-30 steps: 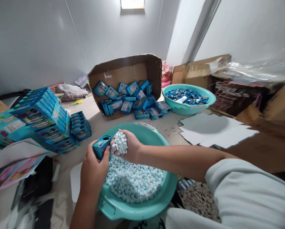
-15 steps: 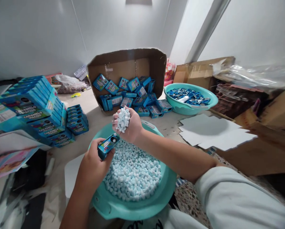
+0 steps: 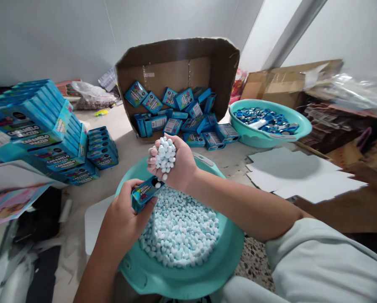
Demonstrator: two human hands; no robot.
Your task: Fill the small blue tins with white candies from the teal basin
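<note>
My left hand (image 3: 130, 210) grips a small blue candy box (image 3: 145, 191), tilted, with a round hole at its upper right end. Cupped above that hole, my right hand (image 3: 180, 164) holds a heap of pale blue-white candies (image 3: 166, 155). A few of them are at the lower edge of the palm, and one is right at the box's hole. Below both hands is a turquoise basin (image 3: 235, 252), with many loose candies (image 3: 185, 231) of the same kind inside.
Behind the basin, a cardboard box (image 3: 175, 54) lies on its side with blue candy boxes (image 3: 185, 99) in it. Stacked blue boxes (image 3: 40, 126) stand at left. At right are a second turquoise basin (image 3: 257, 140) with blue-and-silver pieces and white cardboard sheets (image 3: 301, 172).
My right hand has tipped down towards the candy box, and candies now slide off its lower edge at the hole. The view has shifted slightly closer.
</note>
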